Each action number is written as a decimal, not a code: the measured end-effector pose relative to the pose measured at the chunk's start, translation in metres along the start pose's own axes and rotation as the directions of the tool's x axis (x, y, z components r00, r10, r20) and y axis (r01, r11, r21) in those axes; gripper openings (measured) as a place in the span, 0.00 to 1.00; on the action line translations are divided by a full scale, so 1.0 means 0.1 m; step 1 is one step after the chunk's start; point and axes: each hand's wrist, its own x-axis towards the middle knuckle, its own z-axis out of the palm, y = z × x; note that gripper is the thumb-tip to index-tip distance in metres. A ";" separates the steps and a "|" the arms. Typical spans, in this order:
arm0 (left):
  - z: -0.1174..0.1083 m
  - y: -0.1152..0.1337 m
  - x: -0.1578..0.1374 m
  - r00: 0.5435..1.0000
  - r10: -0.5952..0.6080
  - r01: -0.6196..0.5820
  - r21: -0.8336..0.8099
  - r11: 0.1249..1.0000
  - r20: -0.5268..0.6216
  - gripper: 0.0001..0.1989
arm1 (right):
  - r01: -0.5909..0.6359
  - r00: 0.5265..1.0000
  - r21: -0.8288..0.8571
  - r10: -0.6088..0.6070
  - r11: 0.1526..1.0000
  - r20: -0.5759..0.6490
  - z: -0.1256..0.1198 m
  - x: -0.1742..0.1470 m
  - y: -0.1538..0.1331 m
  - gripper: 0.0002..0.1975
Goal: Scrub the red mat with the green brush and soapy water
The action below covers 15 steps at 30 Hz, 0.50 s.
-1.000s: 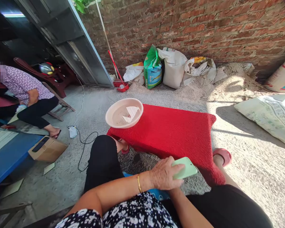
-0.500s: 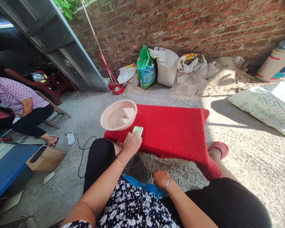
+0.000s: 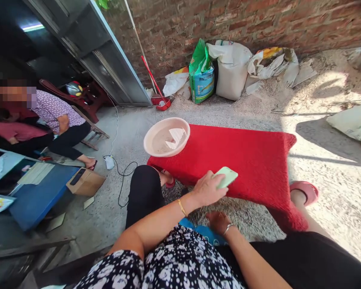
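My left hand (image 3: 209, 188) is closed around a pale green smartphone (image 3: 227, 177), above the front edge of a red cloth-covered bench (image 3: 243, 152). A light pink basin (image 3: 153, 149) stands on the bench's left end, with some water and a bright patch inside. Lower down, my right hand (image 3: 219, 222) is close to my lap beside a blue cloth or bag (image 3: 209, 235). Its fingers look curled, and whatever they may hold is hidden.
Against the brick wall stand a green sack (image 3: 202, 76), a white sack (image 3: 232, 72) and a red dustpan (image 3: 163, 104). Another person (image 3: 58, 110) sits at left near a blue table (image 3: 45, 196) and a cardboard box (image 3: 86, 182). A cable (image 3: 122, 188) lies on the floor.
My left hand has carried the smartphone to the right, from beside the basin toward the bench's middle. The view has turned left. My right hand stays near my lap.
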 end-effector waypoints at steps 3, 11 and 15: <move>-0.30 -0.47 0.12 0.949 -0.264 0.286 0.119 0.951 -0.171 0.25 | 0.008 0.999 -0.015 -0.008 1.000 -0.037 -0.04 -0.03 0.02 0.17; -0.17 -0.52 0.18 0.913 -0.349 0.392 0.216 0.894 -0.211 0.27 | -0.014 0.997 -0.009 0.013 1.000 -0.073 0.00 0.00 0.04 0.15; 0.14 0.05 0.04 0.998 -0.044 0.048 0.120 0.992 -0.039 0.29 | -0.002 0.996 0.000 0.002 1.000 -0.086 0.04 0.04 0.04 0.14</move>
